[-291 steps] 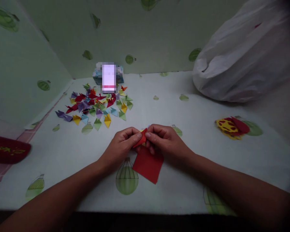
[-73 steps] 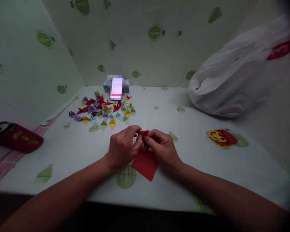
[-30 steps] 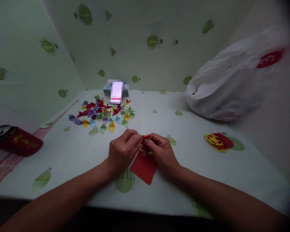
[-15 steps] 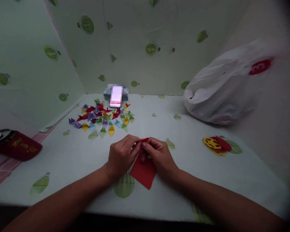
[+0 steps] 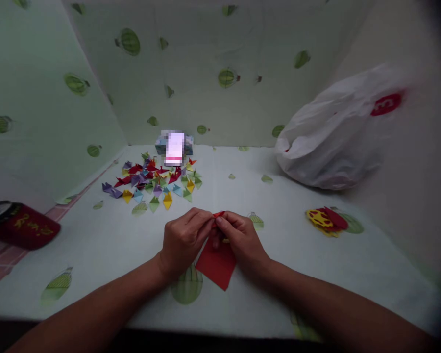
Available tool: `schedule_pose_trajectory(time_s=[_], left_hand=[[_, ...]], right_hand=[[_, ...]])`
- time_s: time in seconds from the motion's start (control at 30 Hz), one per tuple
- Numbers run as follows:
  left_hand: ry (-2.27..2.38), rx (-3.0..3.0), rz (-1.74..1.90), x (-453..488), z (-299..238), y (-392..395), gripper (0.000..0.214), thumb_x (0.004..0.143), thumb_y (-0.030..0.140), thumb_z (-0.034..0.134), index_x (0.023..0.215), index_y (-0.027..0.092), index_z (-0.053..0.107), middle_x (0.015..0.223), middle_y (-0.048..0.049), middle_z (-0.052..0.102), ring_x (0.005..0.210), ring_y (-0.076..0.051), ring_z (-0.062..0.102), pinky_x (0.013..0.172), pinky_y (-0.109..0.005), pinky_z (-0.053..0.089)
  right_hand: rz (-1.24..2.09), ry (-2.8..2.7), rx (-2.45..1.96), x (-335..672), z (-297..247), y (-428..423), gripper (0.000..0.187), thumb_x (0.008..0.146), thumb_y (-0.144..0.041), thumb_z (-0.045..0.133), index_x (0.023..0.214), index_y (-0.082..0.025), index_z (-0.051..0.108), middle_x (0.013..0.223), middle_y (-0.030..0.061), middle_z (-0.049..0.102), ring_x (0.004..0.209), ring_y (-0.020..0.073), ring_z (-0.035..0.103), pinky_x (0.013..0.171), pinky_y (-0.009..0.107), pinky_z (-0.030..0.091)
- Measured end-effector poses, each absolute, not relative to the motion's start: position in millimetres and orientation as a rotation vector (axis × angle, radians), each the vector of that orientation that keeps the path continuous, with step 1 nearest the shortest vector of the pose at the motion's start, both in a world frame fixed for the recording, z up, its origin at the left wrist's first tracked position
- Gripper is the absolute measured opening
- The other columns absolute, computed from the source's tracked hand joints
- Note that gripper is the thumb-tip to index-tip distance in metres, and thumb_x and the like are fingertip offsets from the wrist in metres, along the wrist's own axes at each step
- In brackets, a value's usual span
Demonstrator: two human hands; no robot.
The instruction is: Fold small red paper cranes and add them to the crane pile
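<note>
My left hand [image 5: 187, 238] and my right hand [image 5: 240, 240] meet at the middle of the table, fingertips nearly touching. Both pinch a small folded piece of red-orange paper [image 5: 218, 214], most of it covered by the fingers. Just beneath them is a flat red square of paper [image 5: 217, 267], its upper part hidden by my hands; whether it joins the pinched piece I cannot tell. Farther back on the left lies a loose pile of small folded paper pieces [image 5: 157, 190] in purple, red, green, yellow and blue.
Behind the pile, a bright phone-like screen [image 5: 175, 147] leans on a patterned box [image 5: 159, 146]. On the left a red can [image 5: 25, 225] lies tilted. A white plastic bag [image 5: 327, 142] stands back right, with yellow and red cut-out shapes [image 5: 327, 220] in front of it.
The view has shifted slightly, moving everything a little to the left. Both hands keep their pinch on the folded paper, with only slight finger movement.
</note>
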State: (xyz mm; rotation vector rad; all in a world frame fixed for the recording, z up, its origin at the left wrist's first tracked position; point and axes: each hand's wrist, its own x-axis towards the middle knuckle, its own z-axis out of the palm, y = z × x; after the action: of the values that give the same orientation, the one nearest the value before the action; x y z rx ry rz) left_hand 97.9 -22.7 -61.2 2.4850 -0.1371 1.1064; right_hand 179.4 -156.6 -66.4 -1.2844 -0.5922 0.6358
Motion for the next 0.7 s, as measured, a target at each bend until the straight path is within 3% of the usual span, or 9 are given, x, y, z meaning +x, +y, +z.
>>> schedule_pose_trajectory(time_s=[0.5, 0.7], left_hand=[[0.054, 2.121, 0.763, 100.6, -58.1, -22.1, 0.006, 0.090, 0.018, 0.062, 0.085, 0.016, 0.066, 0.080, -0.0023, 0.068, 0.070, -0.012, 0.063, 0.065, -0.024, 0.050], [0.128, 2.017, 0.666, 98.9, -54.5, -23.1, 0.016, 0.090, 0.026, 0.062, 0.079, 0.015, 0.067, 0.077, -0.0032, 0.066, 0.071, -0.013, 0.062, 0.066, -0.026, 0.050]], right_hand=[[0.628, -0.641, -1.313, 180.7, -65.7, -158.7, 0.028, 0.093, -0.039, 0.057, 0.076, -0.016, 0.061, 0.062, 0.0001, 0.062, 0.051, 0.0122, 0.059, 0.055, 0.027, 0.045], [0.606, -0.648, -1.388, 181.1, -65.1, -158.8, 0.030, 0.093, -0.039, 0.057, 0.074, -0.016, 0.061, 0.060, 0.0011, 0.062, 0.052, 0.0134, 0.059, 0.055, 0.028, 0.045]])
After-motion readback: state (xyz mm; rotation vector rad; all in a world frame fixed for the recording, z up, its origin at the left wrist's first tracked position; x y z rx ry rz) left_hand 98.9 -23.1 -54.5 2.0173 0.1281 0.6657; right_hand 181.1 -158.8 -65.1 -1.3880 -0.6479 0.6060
